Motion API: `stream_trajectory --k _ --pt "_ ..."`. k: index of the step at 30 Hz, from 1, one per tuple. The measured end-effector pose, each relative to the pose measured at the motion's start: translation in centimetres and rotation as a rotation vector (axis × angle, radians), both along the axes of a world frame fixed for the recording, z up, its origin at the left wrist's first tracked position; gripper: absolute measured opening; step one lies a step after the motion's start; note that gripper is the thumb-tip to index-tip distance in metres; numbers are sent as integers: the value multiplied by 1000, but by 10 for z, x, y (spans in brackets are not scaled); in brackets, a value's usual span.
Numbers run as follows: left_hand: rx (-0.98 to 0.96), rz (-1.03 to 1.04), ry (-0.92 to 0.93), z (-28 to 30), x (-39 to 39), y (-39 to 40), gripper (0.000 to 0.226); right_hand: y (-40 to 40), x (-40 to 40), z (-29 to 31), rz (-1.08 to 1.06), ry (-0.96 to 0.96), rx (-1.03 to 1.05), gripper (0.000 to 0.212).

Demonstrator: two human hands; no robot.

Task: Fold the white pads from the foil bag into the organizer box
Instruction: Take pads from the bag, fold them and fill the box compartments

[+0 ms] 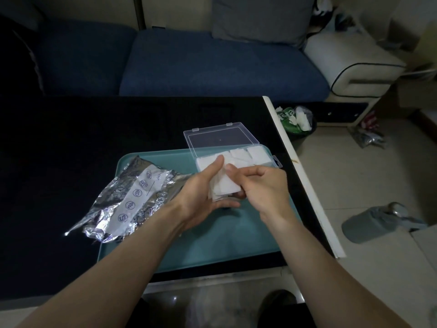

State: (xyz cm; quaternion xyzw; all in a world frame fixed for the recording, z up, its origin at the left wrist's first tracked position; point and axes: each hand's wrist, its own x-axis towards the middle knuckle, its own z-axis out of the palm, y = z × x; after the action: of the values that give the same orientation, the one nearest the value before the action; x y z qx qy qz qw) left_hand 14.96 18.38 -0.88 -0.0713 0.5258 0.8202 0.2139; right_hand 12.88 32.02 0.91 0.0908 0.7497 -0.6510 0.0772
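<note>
Centrally, over the teal tray (236, 235), both hands work a small stack of white pads (224, 185). Left hand (203, 188) cradles the stack from below, thumb up along its far edge, fingers curled under. Right hand (262, 183) pinches the top pad's near-right side; its fingertips are probably tucked behind, hard to see. Organizer box (238, 157) sits at the tray's far right corner, clear lid open, folded pads inside. Crumpled foil bag (132, 200) lies on the tray's left edge, overlapping the black table (71, 143).
</note>
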Motion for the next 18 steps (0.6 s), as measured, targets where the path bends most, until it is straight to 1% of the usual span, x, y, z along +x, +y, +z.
stream_trajectory --k 1,3,6,8,9,10,11,12,14,16,18 --pt "-59 25 35 -1 0 2 51 -1 0 -1 0 26 35 28" --pt "-144 142 46 -4 1 7 37 1 0 -3 64 74 141 33" --pt "-178 199 43 -8 3 10 28 8 -3 -3 169 150 318 37" --pt "-135 187 39 -5 3 10 27 16 -9 -2 134 227 409 31" --pt "-114 177 36 -3 3 9 26 20 -12 0 128 237 424 22" --pt "-93 162 30 -2 2 8 25 24 -15 1 155 207 402 16" --pt "-76 140 20 -1 2 8 24 28 -17 2 208 151 350 17" --pt "-64 111 7 -1 3 8 21 31 -19 1 263 96 261 17" --pt "-62 45 -3 0 3 7 17 36 -21 2 301 45 127 7" --pt "-79 -3 9 -1 4 6 18 42 -25 2 271 59 104 3" --pt "-92 -23 7 -3 5 4 22 46 -28 1 183 79 78 3"
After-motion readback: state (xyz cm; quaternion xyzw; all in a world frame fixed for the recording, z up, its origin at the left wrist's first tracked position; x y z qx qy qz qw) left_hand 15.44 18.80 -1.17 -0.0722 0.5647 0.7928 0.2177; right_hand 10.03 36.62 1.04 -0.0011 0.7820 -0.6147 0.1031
